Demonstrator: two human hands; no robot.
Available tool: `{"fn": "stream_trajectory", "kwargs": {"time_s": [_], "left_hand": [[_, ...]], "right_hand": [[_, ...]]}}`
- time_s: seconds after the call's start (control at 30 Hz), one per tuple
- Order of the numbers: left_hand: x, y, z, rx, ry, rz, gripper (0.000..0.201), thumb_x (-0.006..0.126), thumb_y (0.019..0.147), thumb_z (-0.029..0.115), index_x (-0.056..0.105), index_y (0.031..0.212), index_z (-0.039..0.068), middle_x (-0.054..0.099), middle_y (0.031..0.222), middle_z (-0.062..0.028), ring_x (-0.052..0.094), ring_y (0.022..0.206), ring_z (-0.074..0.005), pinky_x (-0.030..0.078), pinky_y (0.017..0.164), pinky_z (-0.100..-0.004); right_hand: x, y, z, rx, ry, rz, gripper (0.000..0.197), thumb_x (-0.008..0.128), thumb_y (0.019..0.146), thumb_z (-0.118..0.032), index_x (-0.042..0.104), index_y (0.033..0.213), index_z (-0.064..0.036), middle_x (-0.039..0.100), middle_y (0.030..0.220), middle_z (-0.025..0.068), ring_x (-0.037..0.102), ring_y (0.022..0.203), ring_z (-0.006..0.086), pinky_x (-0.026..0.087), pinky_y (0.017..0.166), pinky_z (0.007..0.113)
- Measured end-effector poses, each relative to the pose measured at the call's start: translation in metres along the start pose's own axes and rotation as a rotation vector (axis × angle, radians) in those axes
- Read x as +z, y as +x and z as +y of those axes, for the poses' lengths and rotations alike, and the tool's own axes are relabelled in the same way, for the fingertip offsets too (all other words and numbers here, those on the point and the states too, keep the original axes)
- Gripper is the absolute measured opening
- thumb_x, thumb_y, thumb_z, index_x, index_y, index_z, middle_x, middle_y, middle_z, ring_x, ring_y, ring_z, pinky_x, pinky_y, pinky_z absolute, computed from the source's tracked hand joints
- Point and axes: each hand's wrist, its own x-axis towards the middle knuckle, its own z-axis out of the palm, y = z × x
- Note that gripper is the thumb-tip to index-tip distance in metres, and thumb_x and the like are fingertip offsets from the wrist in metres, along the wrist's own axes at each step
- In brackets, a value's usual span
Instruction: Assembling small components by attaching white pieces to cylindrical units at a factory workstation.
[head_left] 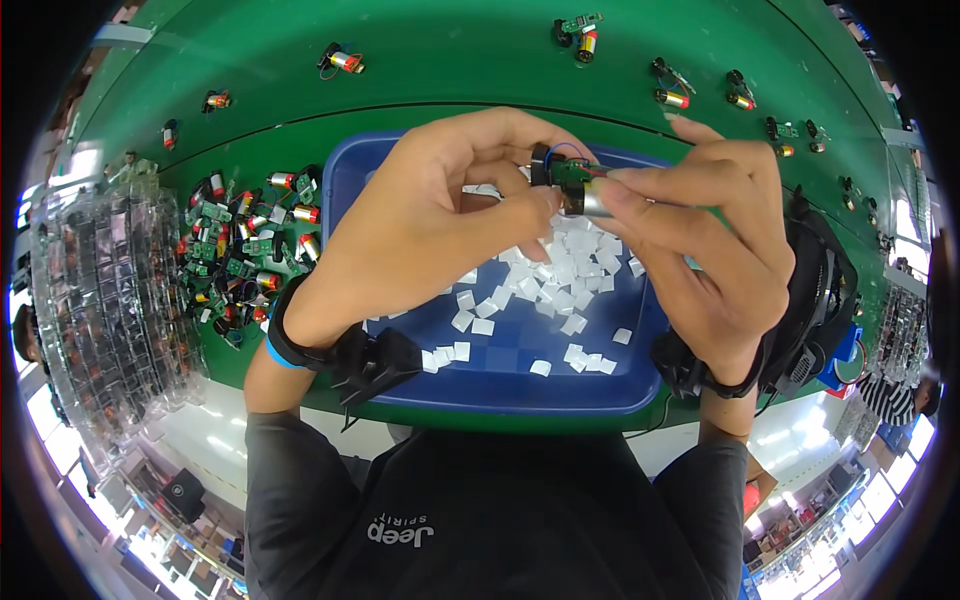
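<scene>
Pinching a small wired assembly with both hands.
The left hand pinches its black end, the right hand its silver cylinder; below the fingers, white squares lie in a blue tray; farther left, similar units heap on the green table.

"How many hands are showing?"
"Two: one left hand and one right hand are holding one battery piece."
"And blue trays?"
"One blue tray is carrying dozens of white squares, overlapping too much for counting."
"Loose pieces?"
"Three loose pieces are lying at the tabletop's far left. One heap beside the tray is lying too tangled for counting."
</scene>
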Motion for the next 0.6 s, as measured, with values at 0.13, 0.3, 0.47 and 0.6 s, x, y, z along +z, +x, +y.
{"fn": "stream_trajectory", "kwargs": {"time_s": [0.13,0.3,0.47,0.6], "left_hand": [[0.002,-0.001,-0.002,0.086,0.010,0.003,0.030,0.060,0.090,-0.005,0.058,0.120,-0.007,0.066,0.109,-0.0115,0.066,0.085,-0.0141,0.060,0.072,-0.0300],[0.010,-0.002,0.005,0.112,0.067,0.034,0.032,0.065,0.090,-0.001,0.057,0.120,-0.007,0.066,0.113,-0.0143,0.066,0.084,-0.0139,0.059,0.072,-0.0293],[0.012,-0.001,0.002,0.124,0.063,0.057,0.035,0.066,0.092,0.002,0.056,0.123,-0.007,0.065,0.116,-0.0168,0.068,0.084,-0.0162,0.059,0.074,-0.0293],[0.006,0.005,-0.007,0.282,-0.041,0.062,0.037,0.066,0.092,0.002,0.054,0.125,-0.008,0.065,0.118,-0.0183,0.069,0.090,-0.0193,0.058,0.079,-0.0311]], "right_hand": [[0.000,-0.001,-0.002,0.027,-0.075,0.010,0.029,0.084,0.060,-0.003,0.078,0.088,-0.0056,0.069,0.089,0.0057,0.058,0.081,0.0221,0.054,0.089,0.047],[0.004,-0.003,-0.003,0.010,-0.097,0.067,0.029,0.084,0.058,-0.001,0.078,0.087,-0.0062,0.068,0.089,0.0055,0.058,0.081,0.0221,0.054,0.086,0.045],[-0.002,0.005,-0.013,0.061,-0.066,0.068,0.031,0.084,0.060,0.003,0.076,0.090,-0.0047,0.067,0.090,0.0073,0.059,0.083,0.0220,0.054,0.081,0.039],[-0.007,-0.001,-0.011,0.250,0.130,0.139,0.037,0.082,0.066,0.006,0.068,0.100,-0.0002,0.067,0.092,0.0100,0.061,0.085,0.0205,0.053,0.078,0.034]]}}
